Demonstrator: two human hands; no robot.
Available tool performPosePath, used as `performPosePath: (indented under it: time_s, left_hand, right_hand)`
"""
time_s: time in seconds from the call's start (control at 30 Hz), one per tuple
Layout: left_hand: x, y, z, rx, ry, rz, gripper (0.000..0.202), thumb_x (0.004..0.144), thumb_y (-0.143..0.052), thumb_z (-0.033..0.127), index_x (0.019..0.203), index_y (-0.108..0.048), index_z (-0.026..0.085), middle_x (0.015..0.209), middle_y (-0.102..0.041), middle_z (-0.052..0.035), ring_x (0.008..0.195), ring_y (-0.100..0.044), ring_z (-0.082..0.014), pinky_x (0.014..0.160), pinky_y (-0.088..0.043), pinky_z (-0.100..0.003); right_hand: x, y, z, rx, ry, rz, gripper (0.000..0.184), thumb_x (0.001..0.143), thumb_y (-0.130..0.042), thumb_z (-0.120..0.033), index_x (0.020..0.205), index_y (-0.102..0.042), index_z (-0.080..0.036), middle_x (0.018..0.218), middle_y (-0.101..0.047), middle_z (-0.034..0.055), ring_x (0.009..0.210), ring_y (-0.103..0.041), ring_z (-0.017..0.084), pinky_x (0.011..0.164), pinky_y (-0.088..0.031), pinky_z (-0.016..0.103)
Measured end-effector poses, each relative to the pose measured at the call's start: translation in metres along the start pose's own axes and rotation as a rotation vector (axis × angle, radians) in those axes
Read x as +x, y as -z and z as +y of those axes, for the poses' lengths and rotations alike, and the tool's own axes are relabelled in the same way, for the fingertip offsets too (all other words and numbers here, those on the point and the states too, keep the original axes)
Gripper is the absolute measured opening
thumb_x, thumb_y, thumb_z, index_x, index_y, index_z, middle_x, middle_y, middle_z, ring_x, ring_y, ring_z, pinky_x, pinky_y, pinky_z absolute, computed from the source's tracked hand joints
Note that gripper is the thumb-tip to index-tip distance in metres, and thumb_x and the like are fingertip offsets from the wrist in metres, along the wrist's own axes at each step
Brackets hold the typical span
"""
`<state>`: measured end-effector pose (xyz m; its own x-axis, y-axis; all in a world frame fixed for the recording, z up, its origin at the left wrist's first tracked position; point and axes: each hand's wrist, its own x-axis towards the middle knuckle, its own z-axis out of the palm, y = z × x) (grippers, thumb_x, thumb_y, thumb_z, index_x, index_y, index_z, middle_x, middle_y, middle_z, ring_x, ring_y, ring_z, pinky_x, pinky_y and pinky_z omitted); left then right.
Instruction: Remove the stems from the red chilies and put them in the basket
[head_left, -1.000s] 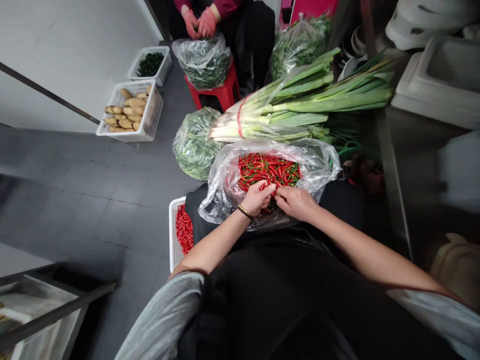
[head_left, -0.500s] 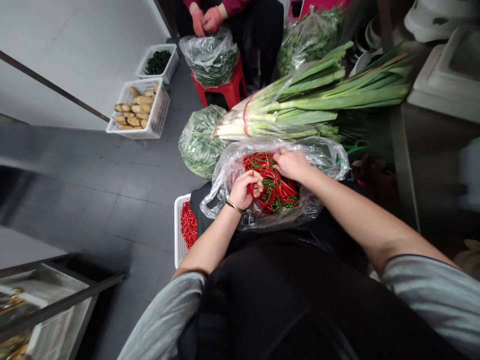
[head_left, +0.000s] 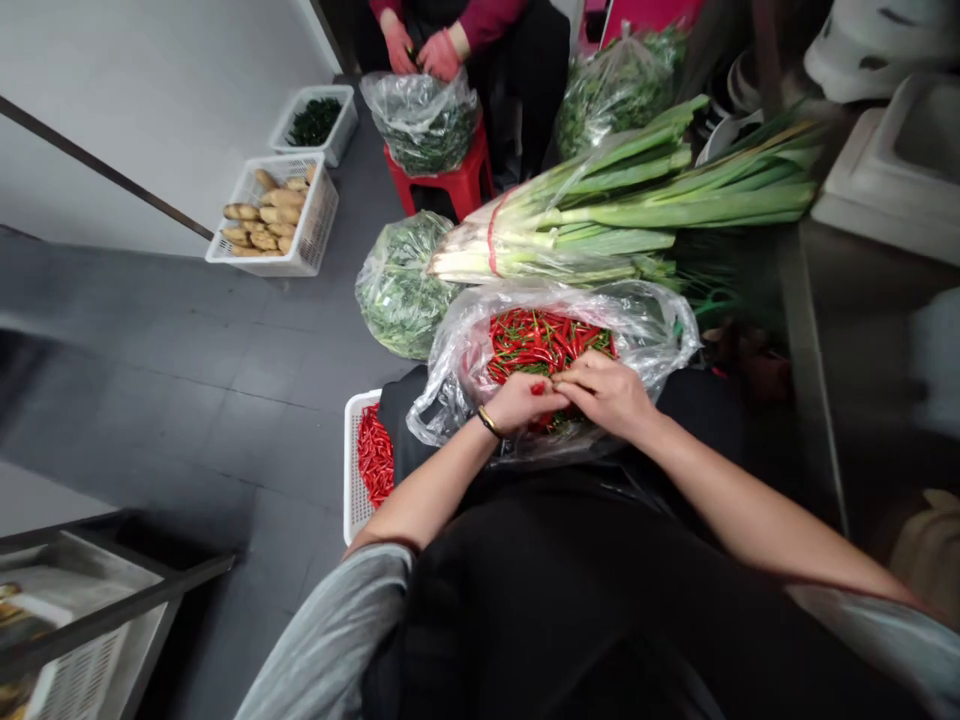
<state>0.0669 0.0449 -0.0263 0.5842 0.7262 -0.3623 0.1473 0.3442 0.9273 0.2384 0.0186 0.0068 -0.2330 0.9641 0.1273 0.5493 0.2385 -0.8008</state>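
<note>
two bare hands work over one open plastic bag [head_left: 645, 335] of red chillies [head_left: 541, 342], which rests on the person's black-clad lap, near the middle of the scene. the left hand [head_left: 525, 402], with one gold bangle [head_left: 489, 422] at its wrist, and the right hand [head_left: 606, 393] meet just above the heap, fingers curled and close together, their tips almost touching; whether they are clamped on a chilli i cannot tell. to the near left, one white plastic basket [head_left: 351, 470] holds more chillies. farther off lie one tied bundle of leeks [head_left: 570, 228] and three bags of greens [head_left: 401, 285], one of them on a red stool [head_left: 442, 182] beside a co-worker's two pink-gloved hands [head_left: 420, 55]. at far left stand two more white baskets [head_left: 300, 250], one of ginger, one of dark greens. a grey tile floor [head_left: 172, 340] spreads left, under a white wall [head_left: 150, 120], with a steel counter [head_left: 814, 350] at right and a metal rack [head_left: 112, 590] at near left.
</note>
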Motion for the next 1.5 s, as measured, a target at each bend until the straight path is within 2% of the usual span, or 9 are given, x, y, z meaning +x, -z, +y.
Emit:
performPosePath:
  time_s: [0.1, 0.2, 0.43, 0.7, 0.83, 0.93, 1.13, 1.33, 1.5]
  left_hand:
    - [-0.016, 0.005, 0.0, 0.256, -0.185, 0.015, 0.035, 0.068, -0.074, 0.041, 0.055, -0.053, 0.016, 0.056, -0.047, 0.0019, 0.057, -0.04, -0.0086, 0.055, -0.029, -0.022]
    - [-0.027, 0.017, -0.003, 0.253, -0.243, 0.05, 0.029, 0.067, -0.074, 0.039, 0.06, -0.059, 0.016, 0.063, -0.052, -0.0008, 0.059, -0.045, -0.0099, 0.056, -0.033, -0.022]
    - [-0.029, 0.041, -0.016, -0.485, -0.101, -0.028, 0.042, 0.063, -0.071, 0.047, 0.084, -0.061, 0.013, 0.062, -0.06, -0.0031, 0.046, -0.054, -0.0127, 0.037, -0.029, -0.02]
    - [-0.023, 0.038, -0.015, -0.6, -0.063, -0.005, 0.045, 0.065, -0.079, 0.039, 0.097, -0.059, 0.015, 0.048, -0.045, 0.0084, 0.035, -0.038, -0.0048, 0.038, -0.024, -0.018]
    - [-0.02, 0.033, -0.006, -0.617, -0.022, 0.021, 0.038, 0.062, -0.081, 0.036, 0.085, -0.061, 0.013, 0.041, -0.032, 0.0119, 0.033, -0.028, -0.0025, 0.038, -0.019, -0.018]
    - [-0.015, 0.03, -0.002, -0.592, 0.049, 0.109, 0.036, 0.063, -0.08, 0.038, 0.078, -0.061, 0.012, 0.04, -0.033, 0.0114, 0.031, -0.027, -0.0024, 0.037, -0.017, -0.018]
    - [-0.01, 0.021, -0.005, -0.464, 0.179, 0.272, 0.036, 0.063, -0.078, 0.038, 0.079, -0.063, 0.01, 0.054, -0.053, 0.0041, 0.035, -0.038, -0.0036, 0.034, -0.016, -0.019]
    - [-0.012, 0.006, -0.005, -0.199, 0.045, 0.248, 0.042, 0.06, -0.08, 0.038, 0.09, -0.068, 0.011, 0.057, -0.054, 0.0055, 0.044, -0.039, -0.0027, 0.043, -0.025, -0.018]
    - [-0.018, -0.002, -0.006, 0.043, 0.051, -0.038, 0.039, 0.055, -0.082, 0.044, 0.069, -0.065, 0.012, 0.051, -0.05, 0.0059, 0.047, -0.038, -0.004, 0.047, -0.027, -0.02]
  right_hand:
    - [-0.007, 0.0, 0.006, 0.218, -0.049, -0.157, 0.037, 0.086, -0.058, -0.046, 0.063, -0.067, -0.018, 0.063, -0.059, 0.0036, 0.06, -0.055, 0.015, 0.059, -0.045, 0.028]
    - [0.002, -0.004, 0.016, 0.353, -0.09, -0.264, 0.043, 0.091, -0.048, -0.052, 0.08, -0.071, -0.016, 0.069, -0.064, 0.005, 0.054, -0.056, 0.014, 0.053, -0.048, 0.028]
    - [0.032, -0.017, 0.046, -0.728, 0.1, -0.258, 0.052, 0.08, -0.067, -0.031, 0.131, -0.06, -0.025, 0.134, -0.054, 0.0185, 0.114, -0.058, 0.034, 0.089, -0.05, 0.047]
    - [0.012, 0.04, 0.091, -0.553, 0.029, -0.416, 0.051, 0.085, -0.059, -0.031, 0.135, -0.054, -0.024, 0.126, -0.06, 0.0102, 0.106, -0.062, 0.024, 0.09, -0.048, 0.036]
    - [-0.001, 0.056, 0.079, -0.522, -0.063, -0.14, 0.043, 0.09, -0.05, -0.031, 0.13, -0.056, -0.017, 0.117, -0.064, 0.0128, 0.097, -0.063, 0.024, 0.086, -0.048, 0.036]
    - [0.002, 0.043, 0.063, -0.605, -0.094, -0.037, 0.033, 0.095, -0.041, -0.032, 0.107, -0.068, -0.016, 0.104, -0.067, 0.013, 0.098, -0.062, 0.025, 0.083, -0.047, 0.035]
    - [0.03, -0.005, 0.041, -0.787, -0.037, -0.453, 0.031, 0.093, -0.042, -0.03, 0.102, -0.069, -0.016, 0.11, -0.061, 0.0162, 0.087, -0.065, 0.023, 0.068, -0.043, 0.03]
    - [0.03, 0.005, 0.037, -0.11, -0.174, -0.302, 0.02, 0.084, -0.052, -0.033, 0.085, -0.062, -0.016, 0.074, -0.065, 0.0048, 0.069, -0.063, 0.018, 0.066, -0.046, 0.029]
    - [-0.025, -0.013, 0.018, 0.279, -0.307, -0.266, 0.018, 0.077, -0.055, -0.036, 0.068, -0.055, -0.02, 0.052, -0.053, -0.0038, 0.048, -0.049, 0.012, 0.049, -0.038, 0.024]
